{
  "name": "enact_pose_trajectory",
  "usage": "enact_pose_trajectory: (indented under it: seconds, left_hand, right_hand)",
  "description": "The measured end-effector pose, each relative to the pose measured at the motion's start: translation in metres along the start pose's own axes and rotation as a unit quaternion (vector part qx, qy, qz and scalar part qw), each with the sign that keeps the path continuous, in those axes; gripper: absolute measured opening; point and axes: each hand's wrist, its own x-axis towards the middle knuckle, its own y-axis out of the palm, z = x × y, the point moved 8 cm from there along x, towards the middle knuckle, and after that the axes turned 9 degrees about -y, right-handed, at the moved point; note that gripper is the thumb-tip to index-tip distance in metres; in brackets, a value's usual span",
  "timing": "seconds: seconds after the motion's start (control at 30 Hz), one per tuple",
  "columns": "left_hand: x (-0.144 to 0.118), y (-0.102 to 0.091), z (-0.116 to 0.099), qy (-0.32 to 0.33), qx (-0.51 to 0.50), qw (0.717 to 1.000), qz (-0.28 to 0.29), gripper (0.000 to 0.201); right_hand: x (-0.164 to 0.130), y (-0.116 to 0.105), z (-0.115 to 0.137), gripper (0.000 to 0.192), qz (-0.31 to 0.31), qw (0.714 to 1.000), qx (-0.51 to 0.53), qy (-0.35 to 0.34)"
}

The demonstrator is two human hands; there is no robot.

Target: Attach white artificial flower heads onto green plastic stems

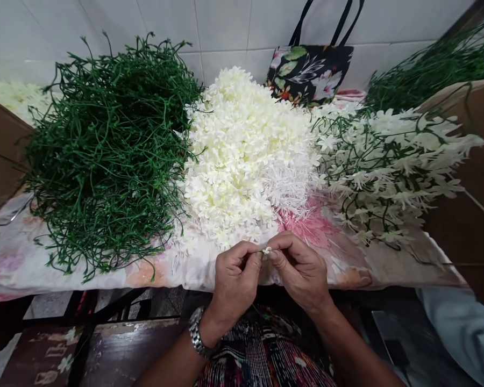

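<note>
My left hand [240, 271] and my right hand [300, 266] meet at the table's front edge, fingertips almost touching. The left thumb and forefinger pinch a green plastic stem [264, 251]; most of it is hidden by the fingers. Pinched in the right fingertips is a small white flower piece [268, 250], held against the stem's tip. Beyond the hands lies a heap of cream-white artificial blossoms [242, 145], with a smaller pile of thin white stamen pieces [288, 185] on its right side. A large tangle of bare green stems [113, 145] is at the left.
Stems bearing white flowers [383, 172] are piled at the right, beside a cardboard box [463, 236]. Another box [2, 156] stands at the far left. A floral bag [310, 72] leans on the tiled wall. A flowered cloth [105, 282] covers the table.
</note>
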Motion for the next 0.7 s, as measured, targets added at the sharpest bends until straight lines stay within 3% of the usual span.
enact_pose_trajectory:
  seconds: [0.4, 0.5, 0.57, 0.63, 0.7]
  left_hand:
    - [0.0, 0.0, -0.001, 0.012, 0.015, 1.0, -0.007, 0.018]
    - [0.002, 0.0, 0.008, -0.024, -0.046, 0.999, 0.006, 0.015]
    - [0.003, -0.003, 0.013, -0.041, -0.107, 0.993, -0.001, 0.013]
    - [0.003, -0.009, 0.014, -0.038, -0.154, 0.987, -0.027, 0.012]
    - [0.004, -0.015, 0.012, -0.025, -0.174, 0.982, -0.062, 0.011]
  right_hand:
    - [0.003, 0.005, 0.005, 0.014, 0.024, 0.999, -0.012, -0.028]
    - [0.0, 0.002, 0.001, 0.006, 0.009, 1.0, -0.011, -0.02]
    - [-0.005, -0.007, -0.001, 0.015, -0.013, 1.0, -0.011, -0.009]
    - [-0.012, -0.016, 0.002, 0.022, -0.025, 1.0, -0.013, -0.006]
    - [-0.018, -0.017, 0.01, 0.021, 0.008, 1.0, -0.014, -0.023]
